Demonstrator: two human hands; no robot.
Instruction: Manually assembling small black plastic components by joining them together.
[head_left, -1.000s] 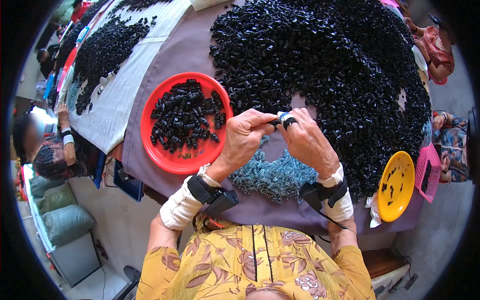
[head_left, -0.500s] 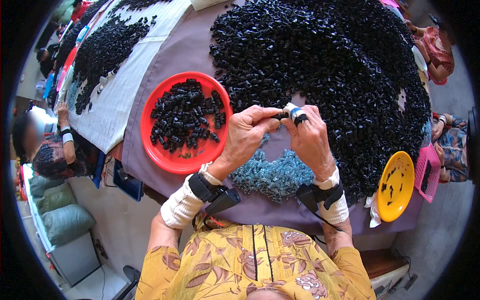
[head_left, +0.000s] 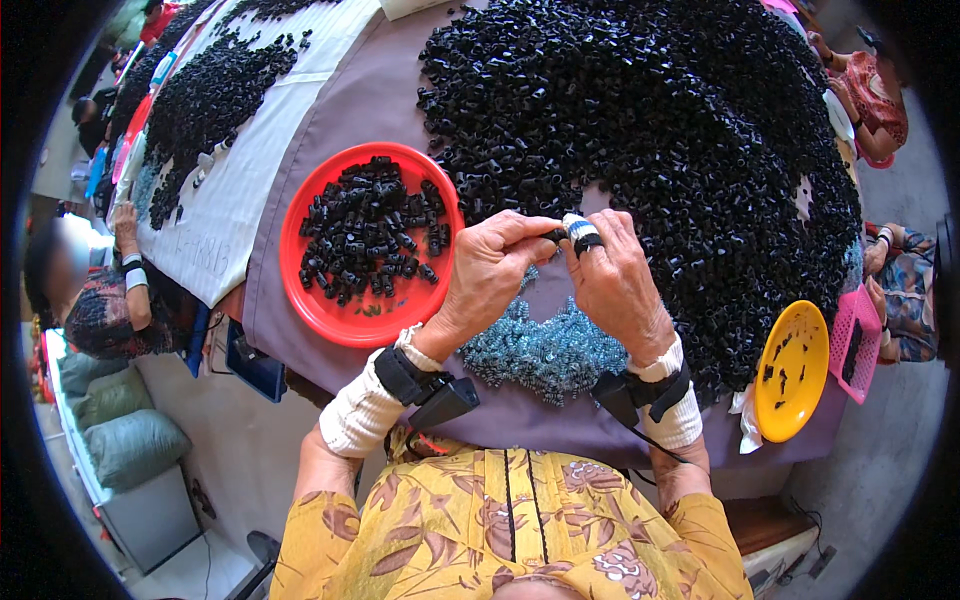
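Fingertips of both hands, left hand (head_left: 490, 275) and right hand (head_left: 612, 285), pinch a small black piece (head_left: 556, 236) above the bench (head_left: 300, 300), over blue springs (head_left: 540, 350). Behind lies a black heap (head_left: 650, 120); a red plate (head_left: 305, 300) sits left, a yellow plate (head_left: 800, 400) right.

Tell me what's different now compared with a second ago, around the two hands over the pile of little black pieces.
Very little. The left hand and right hand remain pressed together at the fingertips on one small black tubular piece, which sits slightly further right than a second ago. Nothing was picked up or let go. The round red plastic plate of black pieces, the heap of tiny blue-grey springs and the yellow plate lie as before.
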